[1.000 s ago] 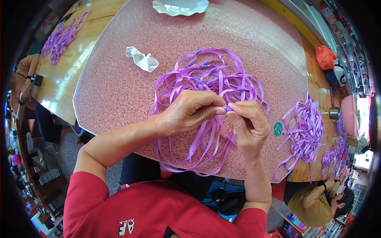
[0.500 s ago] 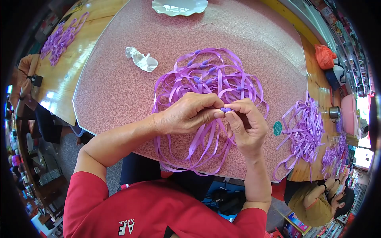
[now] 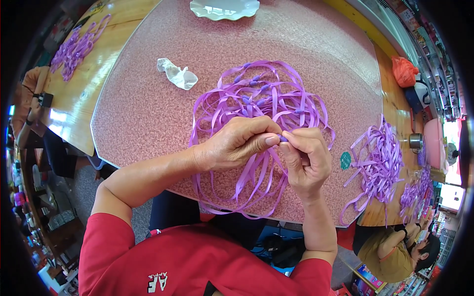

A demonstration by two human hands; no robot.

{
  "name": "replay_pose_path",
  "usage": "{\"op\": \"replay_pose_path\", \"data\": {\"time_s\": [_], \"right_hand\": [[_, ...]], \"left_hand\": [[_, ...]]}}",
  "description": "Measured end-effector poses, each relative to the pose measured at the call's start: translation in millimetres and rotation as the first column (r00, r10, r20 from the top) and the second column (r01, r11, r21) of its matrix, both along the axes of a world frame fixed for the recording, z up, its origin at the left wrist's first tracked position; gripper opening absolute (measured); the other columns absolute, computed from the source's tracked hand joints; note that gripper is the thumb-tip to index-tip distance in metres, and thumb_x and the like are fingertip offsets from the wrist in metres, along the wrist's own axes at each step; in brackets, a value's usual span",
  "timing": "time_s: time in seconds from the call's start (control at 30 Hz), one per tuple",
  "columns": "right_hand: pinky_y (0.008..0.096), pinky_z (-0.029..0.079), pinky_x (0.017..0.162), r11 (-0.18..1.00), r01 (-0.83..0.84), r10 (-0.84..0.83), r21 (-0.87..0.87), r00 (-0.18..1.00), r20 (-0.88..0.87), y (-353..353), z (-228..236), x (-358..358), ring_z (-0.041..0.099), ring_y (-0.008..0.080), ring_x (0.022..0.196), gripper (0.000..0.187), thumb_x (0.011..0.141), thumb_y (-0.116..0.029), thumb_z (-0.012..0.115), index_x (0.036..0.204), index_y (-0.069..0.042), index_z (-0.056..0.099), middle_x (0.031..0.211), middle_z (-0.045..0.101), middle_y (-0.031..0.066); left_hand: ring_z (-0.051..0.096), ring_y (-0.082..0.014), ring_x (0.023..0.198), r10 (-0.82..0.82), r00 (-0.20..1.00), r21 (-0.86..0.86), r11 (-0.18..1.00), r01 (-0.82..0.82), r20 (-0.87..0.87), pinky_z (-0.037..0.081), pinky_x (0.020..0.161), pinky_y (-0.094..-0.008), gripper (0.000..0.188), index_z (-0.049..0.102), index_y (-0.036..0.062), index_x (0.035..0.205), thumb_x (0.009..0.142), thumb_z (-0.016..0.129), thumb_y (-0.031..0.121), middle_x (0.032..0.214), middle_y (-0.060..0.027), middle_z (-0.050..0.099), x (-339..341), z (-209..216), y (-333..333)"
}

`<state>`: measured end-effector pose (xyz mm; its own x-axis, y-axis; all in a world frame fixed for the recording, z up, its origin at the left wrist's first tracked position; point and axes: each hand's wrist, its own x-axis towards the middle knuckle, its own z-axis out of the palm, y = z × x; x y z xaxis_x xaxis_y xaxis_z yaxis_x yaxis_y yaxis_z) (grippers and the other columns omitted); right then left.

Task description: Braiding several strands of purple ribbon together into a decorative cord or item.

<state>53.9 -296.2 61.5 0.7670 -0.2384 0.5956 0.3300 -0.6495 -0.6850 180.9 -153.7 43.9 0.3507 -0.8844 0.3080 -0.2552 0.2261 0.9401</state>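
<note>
1. A pink speckled tabletop [image 3: 143,123] is filling most of the view, its breadth letting the loose loops spread.
2. Purple ribbons [image 3: 281,104] bearing small darker pieces are lying tangled beneath the hands, presumably for easy reach.
3. The left hand [image 3: 239,140] is pinching a small purple fitting [image 3: 283,138], its thumb and forefinger pressed together on the near end.
4. The right hand [image 3: 311,163] is clamping thumb and fingertips on the other side; opposing pinches are probably steadying so small a thing.
5. The fitting is sitting above the heap, with fingers hiding much of it; whether its parts are joined, I cannot tell.
6. Another ribbon heap [image 3: 380,163] is resting rightward, while a crumpled white piece [image 3: 177,75] and a scalloped dish [image 3: 224,9] are lying beyond, seemingly out of the way.
</note>
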Motion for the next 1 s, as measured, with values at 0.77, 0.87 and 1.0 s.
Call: {"op": "replay_pose_path", "data": {"time_s": [0.77,0.87,1.0], "right_hand": [[0.0294,0.051,0.061,0.976,0.003,0.015,-0.219,0.996,0.083,-15.0,-7.0,8.8,0.063,0.022,0.075,0.019,0.079,0.003,0.072,0.096,0.001,0.065,0.091,0.063,0.0123],[0.0314,0.051,0.067,0.962,0.013,0.007,-0.273,0.997,0.073,-16.6,-2.1,7.4,0.062,0.022,0.081,0.022,0.076,0.0,0.074,0.097,-0.004,0.068,0.095,0.064,0.0103],[0.0425,0.048,0.087,0.896,0.097,-0.076,-0.433,0.995,0.065,-20.2,8.6,5.8,0.06,0.0243,0.094,0.026,0.073,-0.006,0.076,0.098,-0.011,0.073,0.102,0.064,0.0071]], "left_hand": [[0.046,-0.0059,0.068,-0.065,0.918,0.183,0.972,0.147,-0.392,0.038,0.057,-0.0258,0.03,0.061,0.001,0.094,0.101,0.051,0.028,0.073,0.0031,0.05,2.7,7.3,-2.0],[0.047,-0.0055,0.067,-0.117,0.944,0.1,0.983,0.154,-0.307,0.037,0.058,-0.0214,0.033,0.062,0.001,0.094,0.101,0.05,0.031,0.081,0.0008,0.052,8.3,1.9,-4.6],[0.052,-0.0087,0.082,-0.146,0.915,0.115,0.973,0.202,-0.377,0.043,0.069,-0.0243,0.033,0.067,-0.0008,0.1,0.099,0.053,0.029,0.089,-0.0021,0.056,11.0,5.8,-6.5]]}}
